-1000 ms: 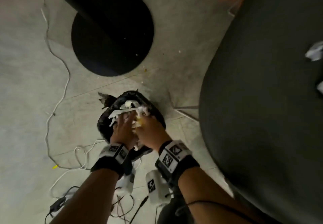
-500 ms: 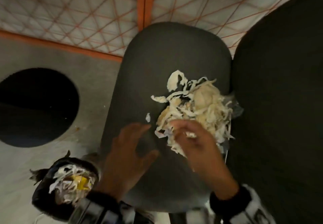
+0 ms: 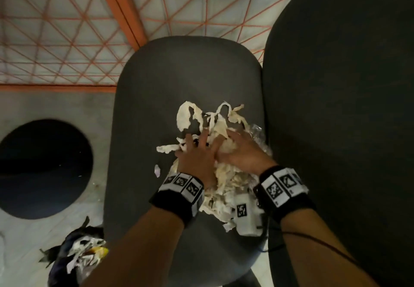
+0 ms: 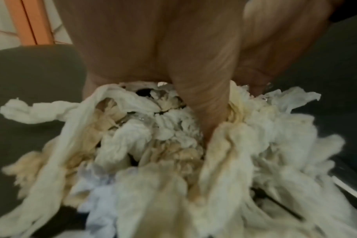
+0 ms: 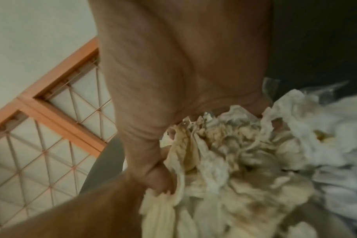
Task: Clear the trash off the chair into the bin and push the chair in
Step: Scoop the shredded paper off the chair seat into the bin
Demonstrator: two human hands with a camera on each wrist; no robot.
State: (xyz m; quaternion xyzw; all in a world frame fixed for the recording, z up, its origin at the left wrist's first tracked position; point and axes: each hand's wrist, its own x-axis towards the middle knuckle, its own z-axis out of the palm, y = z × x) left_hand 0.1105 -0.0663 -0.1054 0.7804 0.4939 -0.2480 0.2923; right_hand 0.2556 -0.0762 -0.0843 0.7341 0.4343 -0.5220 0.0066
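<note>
- The trash [image 3: 226, 181], a loose heap of torn pale paper strips with a bit of clear plastic wrap, lies on the chair [image 3: 186, 74] seat, toward its right edge and spilling toward its near edge; a few strips trail toward the seat's middle and one small scrap sits apart by the left side of the heap.
- Our left hand [image 3: 199, 154] lies on top of the heap with its fingers spread and dug in among the strips; the left wrist view shows the thumb sunk into the paper.
- Our right hand [image 3: 242, 150] presses in just beside it, touching the left, its fingers curled down round a clump of the paper; the right wrist view shows them closing on the strips.
- We judge the step in hand to be gathering another load; much of the heap is still on the seat, and the chair is not yet pushed in.
- The next move calls for squeezing the loose strips into one bundle between both hands so none drop, then carrying it left and down.
- The bin [image 3: 74, 262], lined with a dark bag and already holding paper, stands on the floor by the seat's near left corner.
- Around us: grey floor [image 3: 44, 105], a round black base [image 3: 42, 168] to the left, a second dark seat [image 3: 347, 130] just right of the chair, and an orange-framed lattice panel [image 3: 67, 29] beyond.
</note>
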